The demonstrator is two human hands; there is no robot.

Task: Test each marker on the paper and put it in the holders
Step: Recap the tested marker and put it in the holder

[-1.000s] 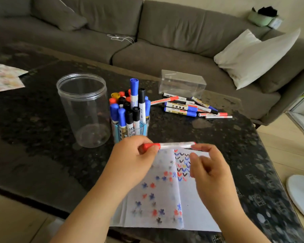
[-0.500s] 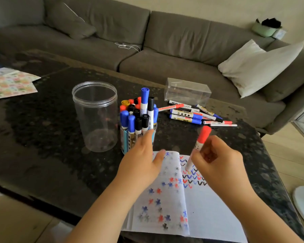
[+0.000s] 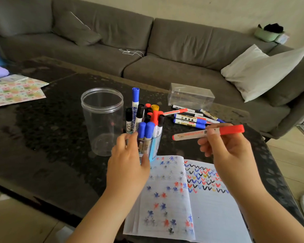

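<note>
My right hand [image 3: 225,151] pinches a capped red marker [image 3: 207,132], held nearly level above the table with its red cap pointing right. My left hand [image 3: 128,165] wraps its fingers and thumb round the small clear holder [image 3: 151,148], which is packed with several blue, black, red and yellow markers standing upright. A tall empty clear jar [image 3: 102,120] stands just left of that holder. The open notebook [image 3: 188,199], covered in coloured stars and V marks, lies below both hands. Several loose markers [image 3: 191,118] lie in a pile behind the red marker.
A clear rectangular box [image 3: 190,96] sits behind the loose markers. Patterned paper sheets [image 3: 14,92] lie at the table's far left. The dark stone table [image 3: 51,123] ends at a grey sofa [image 3: 147,50] with a white cushion [image 3: 260,71].
The left hand left the red marker and moved to grip the small holder. The right hand swung the capped marker from upright to nearly level, above the table right of the holder.
</note>
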